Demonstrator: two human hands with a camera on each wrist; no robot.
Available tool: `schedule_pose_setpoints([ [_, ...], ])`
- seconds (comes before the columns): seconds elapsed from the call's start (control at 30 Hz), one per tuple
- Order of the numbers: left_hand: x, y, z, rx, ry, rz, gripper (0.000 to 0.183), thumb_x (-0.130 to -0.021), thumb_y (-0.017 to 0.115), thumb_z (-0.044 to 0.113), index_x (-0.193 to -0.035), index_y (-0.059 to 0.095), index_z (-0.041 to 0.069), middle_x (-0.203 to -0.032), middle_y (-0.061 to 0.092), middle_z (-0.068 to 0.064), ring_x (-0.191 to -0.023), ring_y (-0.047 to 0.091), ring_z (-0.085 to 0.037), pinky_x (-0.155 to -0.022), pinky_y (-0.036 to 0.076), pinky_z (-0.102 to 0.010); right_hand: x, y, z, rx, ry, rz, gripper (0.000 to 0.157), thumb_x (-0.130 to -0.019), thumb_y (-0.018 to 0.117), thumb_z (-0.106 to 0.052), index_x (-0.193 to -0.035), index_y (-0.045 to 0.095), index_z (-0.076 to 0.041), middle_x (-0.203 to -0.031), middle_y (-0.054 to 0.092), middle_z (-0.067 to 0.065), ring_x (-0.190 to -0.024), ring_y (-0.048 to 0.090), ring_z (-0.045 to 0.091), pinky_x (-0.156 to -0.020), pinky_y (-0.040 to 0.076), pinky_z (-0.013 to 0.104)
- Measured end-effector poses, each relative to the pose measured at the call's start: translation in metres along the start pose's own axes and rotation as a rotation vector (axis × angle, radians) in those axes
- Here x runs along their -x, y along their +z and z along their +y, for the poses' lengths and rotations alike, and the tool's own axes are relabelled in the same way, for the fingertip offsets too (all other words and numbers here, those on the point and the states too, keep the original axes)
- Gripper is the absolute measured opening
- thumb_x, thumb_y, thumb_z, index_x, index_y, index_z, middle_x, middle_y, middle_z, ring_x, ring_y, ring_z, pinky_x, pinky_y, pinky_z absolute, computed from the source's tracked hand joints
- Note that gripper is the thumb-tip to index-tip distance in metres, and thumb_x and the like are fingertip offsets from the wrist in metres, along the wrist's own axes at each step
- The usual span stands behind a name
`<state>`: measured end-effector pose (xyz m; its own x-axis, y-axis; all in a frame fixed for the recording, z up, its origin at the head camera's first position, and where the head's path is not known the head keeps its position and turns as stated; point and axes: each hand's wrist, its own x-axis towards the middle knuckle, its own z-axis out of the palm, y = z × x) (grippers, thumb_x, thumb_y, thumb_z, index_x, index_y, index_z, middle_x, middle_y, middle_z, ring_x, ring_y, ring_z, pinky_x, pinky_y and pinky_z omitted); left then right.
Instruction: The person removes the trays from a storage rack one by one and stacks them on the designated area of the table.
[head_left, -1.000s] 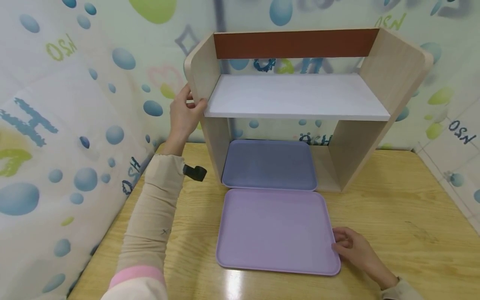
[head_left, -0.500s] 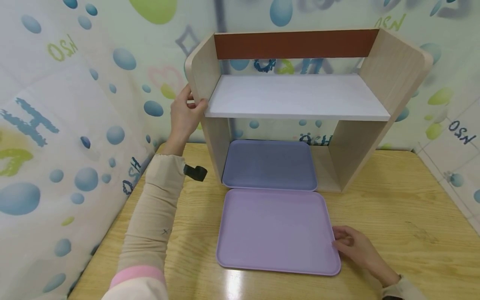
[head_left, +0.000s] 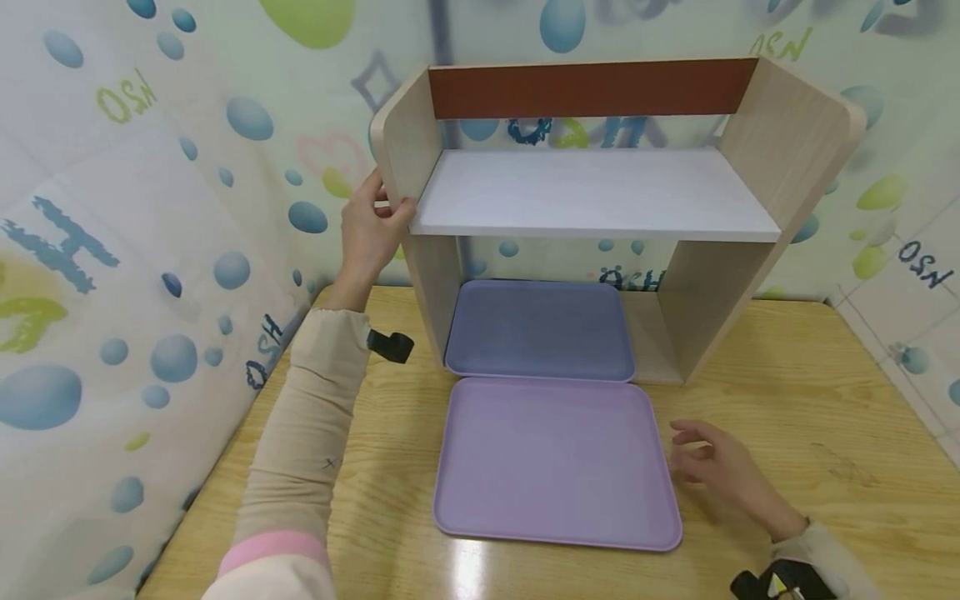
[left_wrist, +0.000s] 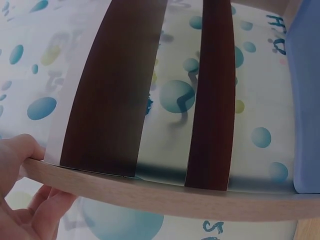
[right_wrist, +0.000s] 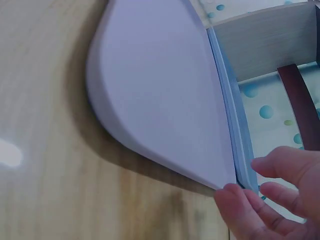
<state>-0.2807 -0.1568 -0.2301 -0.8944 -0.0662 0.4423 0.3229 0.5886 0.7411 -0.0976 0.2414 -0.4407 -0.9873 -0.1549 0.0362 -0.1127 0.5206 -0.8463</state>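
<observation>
My left hand (head_left: 367, 233) grips the front edge of the left side panel (head_left: 408, 137) of a small wooden desktop shelf, thumb on the near side at the white board (head_left: 592, 192). The left wrist view shows that hand's fingers (left_wrist: 47, 212) around the panel edge (left_wrist: 150, 195). On the shelf's lower level lies a blue-grey tray (head_left: 543, 329). A light purple tray (head_left: 555, 462) lies on the table right in front of it, their edges meeting. Just off the purple tray's right edge, my right hand (head_left: 723, 471) has loosely bent fingers and holds nothing.
The wood-grain table (head_left: 810, 392) stretches out to both sides of the trays. Behind and to the left stands a wall covering (head_left: 195, 242) with blue and green drops. A reddish-brown bar (head_left: 592, 87) spans the shelf's back top.
My right hand has let go of the purple tray's right edge and drawn slightly away and upward, its fingers loosening. My left hand, the shelf and both trays stay in place.
</observation>
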Motion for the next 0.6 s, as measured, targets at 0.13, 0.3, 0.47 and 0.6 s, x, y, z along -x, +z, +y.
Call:
schedule_pose_setpoints([
  [0.13,0.000,0.000,0.000,0.002,-0.012,-0.007,0.046,-0.084,0.053,0.022,-0.129,0.044,0.022,-0.113,0.053,-0.009,-0.091,0.057,-0.024,-0.079,0.049,-0.035,-0.010,-0.004,-0.004,0.042,-0.040,-0.005,0.037,-0.080,0.057,0.003,-0.114,0.046,0.013,-0.097,0.054,0.026,-0.073,0.061,0.024,-0.055,0.052,0.024],
  [0.3,0.000,-0.001,0.000,0.002,-0.009,-0.007,0.047,-0.084,0.053,0.022,-0.130,0.044,0.022,-0.113,0.053,-0.010,-0.091,0.057,-0.025,-0.079,0.049,-0.035,-0.026,-0.006,-0.008,0.074,-0.045,-0.018,0.037,-0.081,0.058,0.001,-0.113,0.046,0.014,-0.096,0.054,0.026,-0.074,0.060,0.028,-0.054,0.052,0.025],
  [0.47,0.000,-0.001,0.000,0.008,-0.005,-0.010,0.047,-0.084,0.053,0.022,-0.130,0.044,0.021,-0.113,0.052,-0.009,-0.091,0.057,-0.025,-0.079,0.049,-0.035,-0.044,-0.008,-0.012,0.074,-0.052,-0.036,0.036,-0.083,0.056,-0.001,-0.113,0.045,0.015,-0.096,0.054,0.026,-0.074,0.060,0.028,-0.054,0.052,0.026],
  [0.6,-0.001,-0.001,-0.001,0.009,-0.004,-0.013,0.047,-0.084,0.053,0.022,-0.129,0.044,0.022,-0.113,0.053,-0.009,-0.091,0.057,-0.025,-0.079,0.049,-0.035,-0.061,-0.011,-0.012,0.074,-0.145,-0.043,0.033,-0.082,0.055,0.002,-0.111,0.046,0.014,-0.094,0.056,0.026,-0.072,0.059,0.026,-0.054,0.051,0.025],
])
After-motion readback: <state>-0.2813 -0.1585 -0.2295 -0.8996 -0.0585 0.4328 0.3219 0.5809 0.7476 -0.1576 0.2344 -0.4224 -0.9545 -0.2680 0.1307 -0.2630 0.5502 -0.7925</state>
